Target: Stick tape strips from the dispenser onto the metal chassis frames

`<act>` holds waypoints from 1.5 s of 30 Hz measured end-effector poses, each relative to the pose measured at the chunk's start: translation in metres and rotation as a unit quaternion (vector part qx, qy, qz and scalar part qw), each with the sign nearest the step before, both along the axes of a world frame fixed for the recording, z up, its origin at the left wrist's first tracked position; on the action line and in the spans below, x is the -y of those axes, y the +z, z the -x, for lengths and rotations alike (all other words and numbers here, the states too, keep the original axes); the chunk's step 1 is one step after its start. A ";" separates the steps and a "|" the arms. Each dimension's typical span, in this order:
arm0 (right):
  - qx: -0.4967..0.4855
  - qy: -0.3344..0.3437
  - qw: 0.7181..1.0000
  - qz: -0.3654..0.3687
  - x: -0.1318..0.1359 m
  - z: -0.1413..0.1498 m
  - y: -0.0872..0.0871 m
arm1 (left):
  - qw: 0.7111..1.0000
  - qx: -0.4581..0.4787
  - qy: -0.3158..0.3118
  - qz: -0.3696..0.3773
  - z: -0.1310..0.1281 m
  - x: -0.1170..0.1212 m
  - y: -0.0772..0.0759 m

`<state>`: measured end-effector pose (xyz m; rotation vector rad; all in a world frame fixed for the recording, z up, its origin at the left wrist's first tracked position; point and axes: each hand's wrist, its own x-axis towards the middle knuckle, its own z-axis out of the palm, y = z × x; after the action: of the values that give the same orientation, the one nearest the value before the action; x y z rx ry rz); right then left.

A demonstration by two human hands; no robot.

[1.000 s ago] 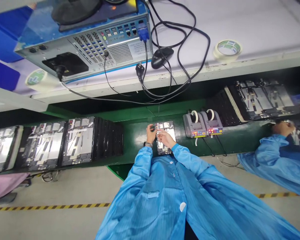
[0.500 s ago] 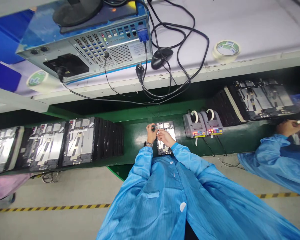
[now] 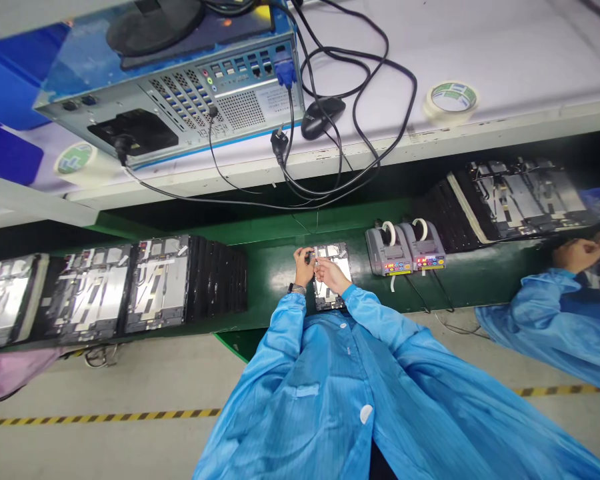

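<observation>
An opened tablet (image 3: 339, 251) with its inner parts bare lies on the green bench in front of me. My left hand (image 3: 303, 268), with a dark band at the wrist, is at its upper left edge. Thumb and finger are curled together there around something small and dark that I cannot make out. My right hand (image 3: 331, 275) reaches over the tablet from the right and covers its middle. Its fingertips are pinched close to the left hand's fingers; whatever they hold is too small to tell.
Two grey tape dispensers (image 3: 389, 250) stand right of the tablet. Opened tablets (image 3: 157, 283) stand in rows at the left, and more tablets (image 3: 513, 200) at the right. A co-worker's hand (image 3: 577, 255) is at far right. Above, a shelf holds a computer (image 3: 245, 110), cables and tape rolls (image 3: 453, 100).
My hands stay almost in place at the tablet's upper left, with only slight finger movement. At far right the co-worker's hands have shifted a little.
</observation>
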<state>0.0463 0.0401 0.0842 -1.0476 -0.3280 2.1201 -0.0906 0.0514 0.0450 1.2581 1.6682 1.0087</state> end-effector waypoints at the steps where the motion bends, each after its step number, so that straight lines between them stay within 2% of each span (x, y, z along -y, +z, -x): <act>1: 0.000 0.002 1.000 0.004 -0.001 0.000 0.000 | 1.000 -0.002 0.000 -0.001 0.000 0.000 -0.001; 17: -0.011 0.010 1.000 0.022 -0.002 -0.002 0.001 | 1.000 -0.005 -0.014 0.011 0.004 -0.001 -0.008; 28: -0.013 0.009 0.999 0.029 -0.004 -0.002 0.001 | 1.000 -0.021 -0.008 0.004 0.001 -0.003 0.011; 34: -0.008 0.011 0.999 0.030 -0.007 -0.002 -0.004 | 0.999 -0.036 -0.020 -0.014 0.005 -0.004 0.001; 38: 0.000 0.054 0.997 0.051 -0.019 -0.008 -0.006 | 0.998 -0.058 -0.024 -0.026 0.005 -0.003 -0.002; 42: 0.010 0.134 0.989 0.069 -0.033 -0.020 -0.004 | 0.997 -0.074 -0.021 -0.020 0.004 -0.003 -0.001; 44: 0.082 0.174 0.981 0.029 -0.035 -0.027 -0.004 | 0.997 -0.076 -0.021 -0.020 0.004 -0.003 -0.001; 45: 0.151 0.177 0.972 -0.020 -0.035 -0.029 -0.003 | 0.997 -0.077 -0.022 -0.019 0.004 -0.002 -0.001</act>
<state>0.0758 0.0747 0.0807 -1.3722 -0.7500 2.2471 -0.0949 0.0538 0.0438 1.4228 1.7356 0.9420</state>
